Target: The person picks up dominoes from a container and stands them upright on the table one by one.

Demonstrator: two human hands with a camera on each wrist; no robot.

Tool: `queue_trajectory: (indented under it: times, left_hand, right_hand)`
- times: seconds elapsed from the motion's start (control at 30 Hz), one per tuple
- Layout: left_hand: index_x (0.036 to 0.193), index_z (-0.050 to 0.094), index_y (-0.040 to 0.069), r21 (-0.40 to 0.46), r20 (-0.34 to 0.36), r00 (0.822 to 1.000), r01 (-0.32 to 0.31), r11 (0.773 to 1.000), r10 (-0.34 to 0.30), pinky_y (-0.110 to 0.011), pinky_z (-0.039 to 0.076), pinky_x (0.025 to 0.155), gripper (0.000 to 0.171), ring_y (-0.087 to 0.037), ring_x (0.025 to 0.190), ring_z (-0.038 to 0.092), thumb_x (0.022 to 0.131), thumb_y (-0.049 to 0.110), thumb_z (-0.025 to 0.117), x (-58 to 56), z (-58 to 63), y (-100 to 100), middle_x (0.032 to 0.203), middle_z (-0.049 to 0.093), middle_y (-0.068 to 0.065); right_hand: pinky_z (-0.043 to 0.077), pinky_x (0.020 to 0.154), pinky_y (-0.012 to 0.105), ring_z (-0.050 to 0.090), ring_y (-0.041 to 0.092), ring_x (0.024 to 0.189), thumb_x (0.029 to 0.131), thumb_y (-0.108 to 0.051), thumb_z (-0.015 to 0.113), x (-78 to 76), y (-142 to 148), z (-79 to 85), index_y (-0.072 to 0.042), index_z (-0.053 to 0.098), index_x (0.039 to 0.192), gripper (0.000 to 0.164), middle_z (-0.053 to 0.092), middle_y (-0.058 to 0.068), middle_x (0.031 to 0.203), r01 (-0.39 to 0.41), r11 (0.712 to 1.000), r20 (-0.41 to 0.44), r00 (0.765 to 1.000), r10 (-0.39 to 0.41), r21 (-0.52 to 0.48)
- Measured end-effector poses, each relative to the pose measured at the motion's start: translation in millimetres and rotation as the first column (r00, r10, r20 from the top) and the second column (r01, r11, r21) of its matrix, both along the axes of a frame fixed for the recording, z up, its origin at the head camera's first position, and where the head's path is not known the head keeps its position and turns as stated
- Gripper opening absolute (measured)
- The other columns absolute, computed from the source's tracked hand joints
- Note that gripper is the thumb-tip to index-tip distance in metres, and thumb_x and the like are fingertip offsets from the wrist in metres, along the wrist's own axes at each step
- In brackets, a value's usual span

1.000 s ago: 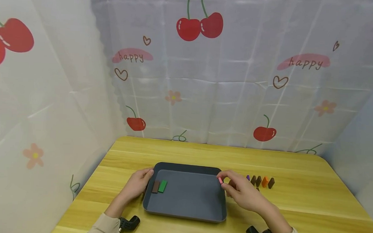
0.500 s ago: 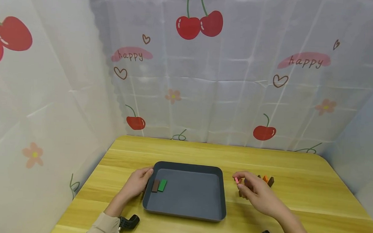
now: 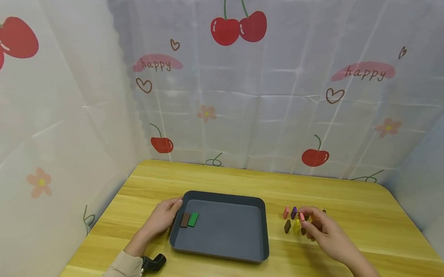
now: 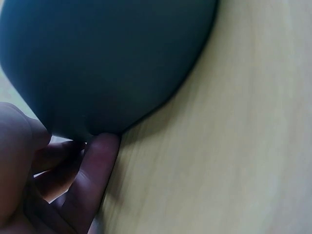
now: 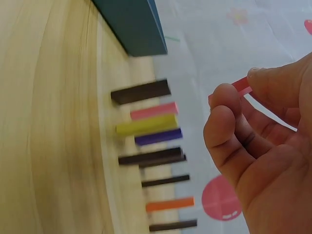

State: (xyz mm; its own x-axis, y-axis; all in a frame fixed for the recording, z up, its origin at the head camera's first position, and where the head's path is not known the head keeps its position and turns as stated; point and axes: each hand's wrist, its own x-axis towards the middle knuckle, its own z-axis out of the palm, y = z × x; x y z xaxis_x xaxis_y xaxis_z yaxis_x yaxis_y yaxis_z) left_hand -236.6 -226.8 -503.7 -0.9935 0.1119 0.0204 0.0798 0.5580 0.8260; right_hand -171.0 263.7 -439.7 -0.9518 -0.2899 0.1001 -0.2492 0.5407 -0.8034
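Observation:
My left hand (image 3: 163, 215) grips the left rim of a dark grey tray (image 3: 227, 233), with the thumb at its edge in the left wrist view. Lying flat in the tray at the left are a brown domino (image 3: 185, 220) and a green domino (image 3: 193, 220), side by side. Right of the tray, my right hand (image 3: 331, 236) pinches a pink domino (image 5: 242, 87) between thumb and fingers, above upright dominoes. These include a yellow one (image 5: 147, 124), a purple one (image 5: 158, 137), another pink one (image 3: 286, 212) and several dark brown ones. My hand partly hides them in the head view.
The wooden table (image 3: 212, 179) runs back to a cherry-patterned curtain (image 3: 253, 107), which also covers the sides. An orange domino (image 5: 169, 204) stands among the dark ones toward the row's right end. Black wrist devices are strapped near both sleeves.
My right hand has moved right, from the tray's right rim to over the standing dominoes, still pinching the pink domino. The left hand and tray have stayed in place.

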Motion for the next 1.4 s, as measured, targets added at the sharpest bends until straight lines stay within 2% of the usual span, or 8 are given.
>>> queue_trajectory:
  times: [0.17,0.23,0.4,0.5,0.73,0.97,1.4]
  left_hand:
    - [0.146,0.059,0.008,-0.004,0.005,1.0,0.003,1.0,-0.003,-0.054,0.043,0.118,0.045,-0.035,0.143,0.051,0.112,0.033,0.046,0.5,0.9,0.4,0.147,0.06,-0.013]
    - [0.147,0.059,0.008,-0.002,0.005,1.0,0.002,1.0,-0.002,-0.054,0.043,0.118,0.045,-0.035,0.143,0.051,0.112,0.033,0.046,0.8,1.5,0.6,0.147,0.061,-0.013]
    - [0.146,0.059,0.008,-0.001,0.005,1.0,0.001,1.0,-0.001,-0.054,0.043,0.118,0.044,-0.035,0.142,0.051,0.112,0.032,0.046,1.0,1.9,0.6,0.147,0.061,-0.013]
    - [0.146,0.059,0.008,0.002,0.007,1.0,0.002,1.0,-0.002,-0.054,0.043,0.118,0.044,-0.035,0.143,0.051,0.112,0.032,0.046,1.0,2.0,0.8,0.147,0.061,-0.013]
    - [0.148,0.057,0.007,0.003,0.01,1.0,0.003,1.0,-0.003,-0.054,0.042,0.119,0.045,-0.035,0.144,0.05,0.112,0.032,0.045,0.9,1.8,1.0,0.149,0.059,-0.013]
    - [0.147,0.058,0.006,0.006,0.008,1.0,0.002,1.0,-0.002,-0.055,0.043,0.118,0.044,-0.036,0.143,0.05,0.112,0.03,0.046,2.4,2.6,1.3,0.147,0.06,-0.014]
    - [0.147,0.058,0.007,-0.007,0.001,1.0,0.004,1.0,-0.004,-0.055,0.043,0.118,0.045,-0.036,0.142,0.051,0.112,0.032,0.046,1.2,3.0,0.9,0.147,0.06,-0.014]
  right_hand:
    - [0.046,0.054,0.03,0.055,0.016,0.065,0.109,-0.021,0.053,1.4,11.8,-0.4,-0.005,0.052,0.139,0.035,0.058,0.01,0.086,0.071,0.997,0.041,0.997,-0.072,0.02]
    - [0.046,0.055,0.032,0.056,0.015,0.066,0.109,-0.019,0.052,1.1,16.7,-2.0,-0.003,0.051,0.14,0.035,0.058,0.013,0.094,0.086,0.996,0.052,0.995,-0.086,0.0]
    - [0.045,0.054,0.034,0.056,0.015,0.065,0.11,-0.014,0.05,0.4,28.1,-10.7,-0.001,0.051,0.139,0.032,0.054,0.017,0.111,0.089,0.995,0.037,0.995,-0.087,-0.045]
    - [0.045,0.053,0.034,0.056,0.017,0.065,0.11,-0.013,0.05,-0.7,33.2,-16.4,0.0,0.051,0.139,0.032,0.053,0.018,0.114,0.084,0.994,0.035,0.996,-0.082,-0.072]
    - [0.051,0.056,0.032,0.059,0.015,0.07,0.109,-0.011,0.051,-4.7,38.8,-27.4,0.002,0.049,0.139,0.033,0.051,0.022,0.126,0.141,0.985,0.13,0.983,-0.128,-0.096]
    - [0.051,0.056,0.029,0.059,0.014,0.072,0.108,-0.011,0.052,-6.9,40.5,-39.4,-0.001,0.05,0.141,0.034,0.053,0.022,0.127,0.189,0.979,0.225,0.96,-0.167,-0.081]
    - [0.054,0.06,0.027,0.06,0.012,0.075,0.107,-0.004,0.051,-11.9,41.7,-50.5,0.003,0.049,0.142,0.035,0.054,0.025,0.131,0.183,0.977,0.239,0.959,-0.154,-0.108]
